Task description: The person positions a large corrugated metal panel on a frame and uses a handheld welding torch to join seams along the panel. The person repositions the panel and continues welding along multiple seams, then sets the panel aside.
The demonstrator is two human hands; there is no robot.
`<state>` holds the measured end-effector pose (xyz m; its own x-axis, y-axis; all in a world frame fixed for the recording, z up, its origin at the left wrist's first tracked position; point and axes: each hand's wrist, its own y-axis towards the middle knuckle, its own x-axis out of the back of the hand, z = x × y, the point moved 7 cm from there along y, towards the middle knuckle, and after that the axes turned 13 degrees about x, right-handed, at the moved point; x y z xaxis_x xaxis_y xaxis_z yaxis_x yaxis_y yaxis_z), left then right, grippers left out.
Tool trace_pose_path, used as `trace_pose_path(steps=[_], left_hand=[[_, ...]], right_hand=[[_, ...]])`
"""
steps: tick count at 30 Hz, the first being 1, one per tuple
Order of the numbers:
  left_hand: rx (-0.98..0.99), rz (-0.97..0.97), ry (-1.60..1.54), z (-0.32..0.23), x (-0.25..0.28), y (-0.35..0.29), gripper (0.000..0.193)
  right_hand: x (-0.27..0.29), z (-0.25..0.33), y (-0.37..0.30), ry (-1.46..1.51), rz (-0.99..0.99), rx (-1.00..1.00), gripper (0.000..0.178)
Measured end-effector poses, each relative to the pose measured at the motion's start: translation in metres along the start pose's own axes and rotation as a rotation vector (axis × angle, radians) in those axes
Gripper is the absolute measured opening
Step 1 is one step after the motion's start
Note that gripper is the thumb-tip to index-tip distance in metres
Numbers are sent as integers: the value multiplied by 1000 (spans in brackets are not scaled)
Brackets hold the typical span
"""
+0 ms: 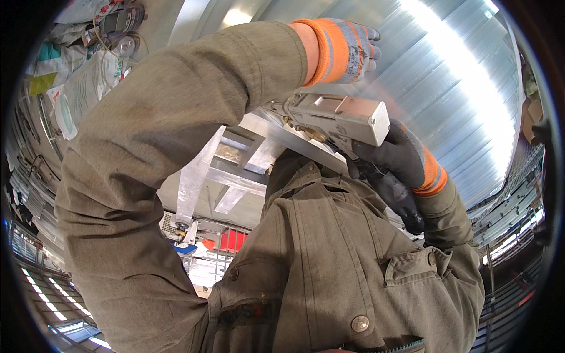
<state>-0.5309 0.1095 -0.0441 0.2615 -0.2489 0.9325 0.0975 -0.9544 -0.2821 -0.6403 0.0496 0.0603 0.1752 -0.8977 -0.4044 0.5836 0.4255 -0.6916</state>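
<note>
My left hand point(348, 52), in a grey and orange glove, reaches across the front of me. Its fingers are stretched out over the ribbed, shiny metal sheet point(429, 65), and nothing shows in them; whether the palm touches the sheet is hidden. My right hand point(406, 156), gloved alike, is closed round the grip of a boxy silver welding gun point(338, 112) with brass fittings. The gun points left, below my left wrist, and its front end is partly covered by my left sleeve. A thick black hose point(400, 197) hangs from its grip toward my jacket.
Beneath the sheet runs a silver metal frame point(197, 176) of crossing bars. Bags and bottles point(88, 82) lie piled at the far left. Red and blue things point(232, 240) lie behind the frame. Wire racking point(518, 197) stands on the right.
</note>
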Motion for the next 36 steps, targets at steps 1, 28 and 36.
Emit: trace_pose_path(steps=[1,28,36], left_hand=[[18,-1,-65,2,-1,1,23],[-11,281,100,-5,-16,16,58],[-25,8,168,-3,-2,-7,9]], right_hand=[[0,1,0,-19,-1,16,37],[-7,7,11,-123,50,-50,39],[-9,13,13,-245,69,4,34]])
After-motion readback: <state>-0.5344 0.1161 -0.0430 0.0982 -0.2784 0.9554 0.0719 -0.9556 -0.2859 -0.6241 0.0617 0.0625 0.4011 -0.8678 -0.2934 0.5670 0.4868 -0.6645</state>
